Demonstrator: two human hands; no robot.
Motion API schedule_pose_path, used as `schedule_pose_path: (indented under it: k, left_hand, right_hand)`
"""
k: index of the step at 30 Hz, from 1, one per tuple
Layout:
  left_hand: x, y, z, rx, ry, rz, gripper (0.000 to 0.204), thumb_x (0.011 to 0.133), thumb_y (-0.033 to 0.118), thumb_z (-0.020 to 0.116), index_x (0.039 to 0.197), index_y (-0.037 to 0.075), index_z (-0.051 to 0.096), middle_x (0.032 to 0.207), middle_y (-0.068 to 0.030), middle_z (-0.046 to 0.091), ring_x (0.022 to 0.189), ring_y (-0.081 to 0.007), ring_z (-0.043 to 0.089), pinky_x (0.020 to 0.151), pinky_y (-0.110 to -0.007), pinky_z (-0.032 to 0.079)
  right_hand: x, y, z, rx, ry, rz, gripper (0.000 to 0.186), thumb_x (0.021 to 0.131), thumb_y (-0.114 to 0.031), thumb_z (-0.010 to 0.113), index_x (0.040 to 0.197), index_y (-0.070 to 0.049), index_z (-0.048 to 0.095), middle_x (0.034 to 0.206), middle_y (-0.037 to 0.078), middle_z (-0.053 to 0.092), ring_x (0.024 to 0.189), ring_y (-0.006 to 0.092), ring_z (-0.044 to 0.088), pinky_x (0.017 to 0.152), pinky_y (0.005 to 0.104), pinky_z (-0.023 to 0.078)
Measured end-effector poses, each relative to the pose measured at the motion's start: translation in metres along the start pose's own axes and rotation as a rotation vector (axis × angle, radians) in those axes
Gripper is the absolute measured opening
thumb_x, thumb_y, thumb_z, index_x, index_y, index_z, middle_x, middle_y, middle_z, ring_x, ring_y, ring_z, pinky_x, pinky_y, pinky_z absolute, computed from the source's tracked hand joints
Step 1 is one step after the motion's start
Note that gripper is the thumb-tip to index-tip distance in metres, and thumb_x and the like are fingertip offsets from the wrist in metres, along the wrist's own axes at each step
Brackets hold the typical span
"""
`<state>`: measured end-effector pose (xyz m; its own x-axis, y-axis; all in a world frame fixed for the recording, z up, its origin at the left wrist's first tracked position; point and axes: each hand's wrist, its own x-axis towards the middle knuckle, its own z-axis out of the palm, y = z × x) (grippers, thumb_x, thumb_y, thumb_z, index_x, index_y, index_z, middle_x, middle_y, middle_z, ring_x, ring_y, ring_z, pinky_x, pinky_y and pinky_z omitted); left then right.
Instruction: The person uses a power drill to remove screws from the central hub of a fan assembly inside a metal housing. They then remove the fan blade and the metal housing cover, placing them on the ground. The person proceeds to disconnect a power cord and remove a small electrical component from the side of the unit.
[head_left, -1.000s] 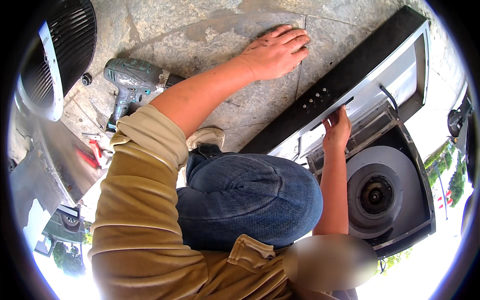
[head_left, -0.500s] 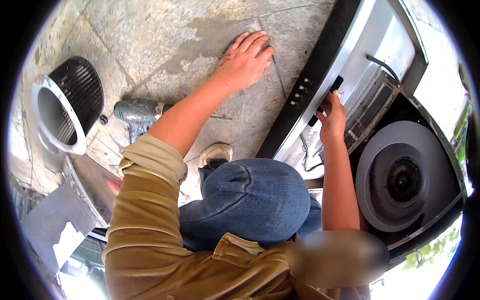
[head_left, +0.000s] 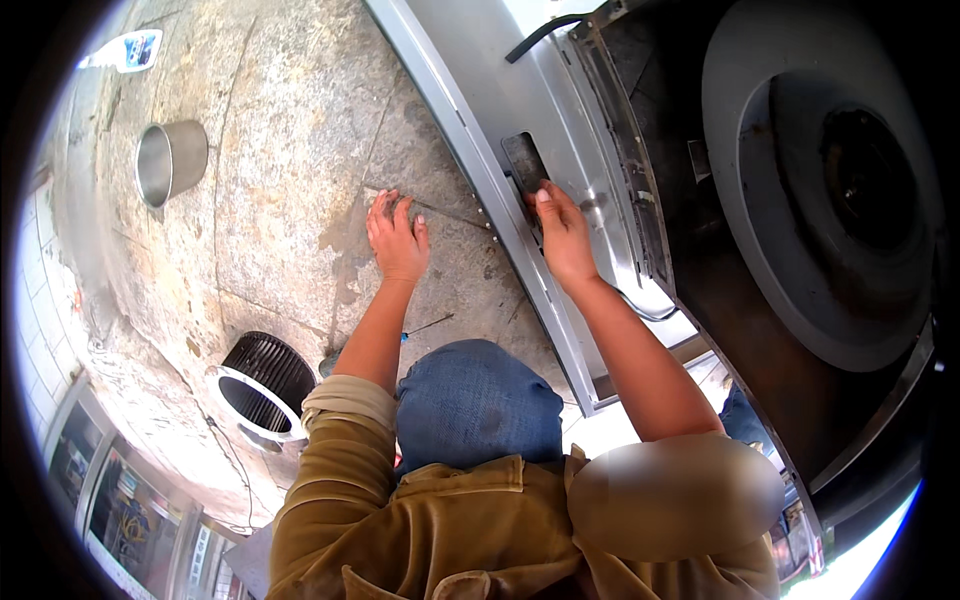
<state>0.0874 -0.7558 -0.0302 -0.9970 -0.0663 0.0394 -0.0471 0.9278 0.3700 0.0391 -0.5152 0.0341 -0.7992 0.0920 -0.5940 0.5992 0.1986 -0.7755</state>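
Observation:
A silver range hood (head_left: pixel 590 170) lies tipped at my right, its inner side facing me. My right hand (head_left: pixel 568 235) reaches to the inside of its front panel (head_left: pixel 468 150). There the thumb and fingers close on the lower end of a dark rectangular plate (head_left: pixel 524 158); whether it is loose or fixed I cannot tell. My left hand (head_left: pixel 398 240) is over the stone floor (head_left: pixel 300 200), left of the front panel, fingers apart and slightly bent, holding nothing. Whether it touches the floor is unclear.
A black blower wheel (head_left: pixel 275 365) with a pale ring (head_left: pixel 240 395) lies left of my left forearm. Farther left are a metal cylinder (head_left: pixel 185 158) and a spray bottle (head_left: pixel 138 50). The grey round fan housing (head_left: pixel 740 200) sits in the hood's dark body. A black cable (head_left: pixel 540 35) hangs inside.
The view has shifted, bringing the cylinder and bottle in. More of the dark plate shows above my right hand. My left hand stays over the floor, its fingers more bent.

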Motion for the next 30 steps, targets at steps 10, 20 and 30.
schedule_pose_path:
  k: [10, 20, 30]
  left_hand:
    - [-0.004, 0.007, 0.001, 0.081, 0.028, 0.015, 0.034, 0.082, 0.014, 0.056, 0.115, 0.006, 0.051, 0.129, -0.0186, 0.044, 0.125, -0.0371, 0.037, 0.102, -0.048, 0.028]
    - [0.003, 0.010, -0.001, 0.069, 0.005, 0.015, 0.037, 0.082, 0.014, 0.056, 0.117, 0.005, 0.050, 0.129, -0.0181, 0.044, 0.126, -0.0375, 0.035, 0.103, -0.050, 0.027]
    - [0.000, 0.008, -0.002, 0.074, 0.004, 0.017, 0.038, 0.083, 0.015, 0.056, 0.119, 0.007, 0.049, 0.131, -0.0170, 0.042, 0.127, -0.0358, 0.035, 0.103, -0.049, 0.027]
  right_hand:
    - [-0.002, 0.006, -0.004, -0.040, -0.077, -0.083, 0.046, 0.090, -0.022, 0.050, 0.128, 0.003, 0.047, 0.119, 0.020, 0.060, 0.112, 0.0327, 0.057, 0.095, 0.0363, 0.043]
    - [0.010, 0.014, -0.020, 0.208, -0.143, -0.008, 0.038, 0.093, -0.009, 0.047, 0.128, 0.004, 0.047, 0.116, 0.015, 0.063, 0.108, 0.0232, 0.059, 0.093, 0.0294, 0.043]
    - [-0.103, 0.006, -0.106, 0.135, -0.047, 0.151, 0.037, 0.095, -0.011, 0.048, 0.128, 0.006, 0.047, 0.111, 0.017, 0.064, 0.097, 0.0198, 0.063, 0.088, 0.0291, 0.047]
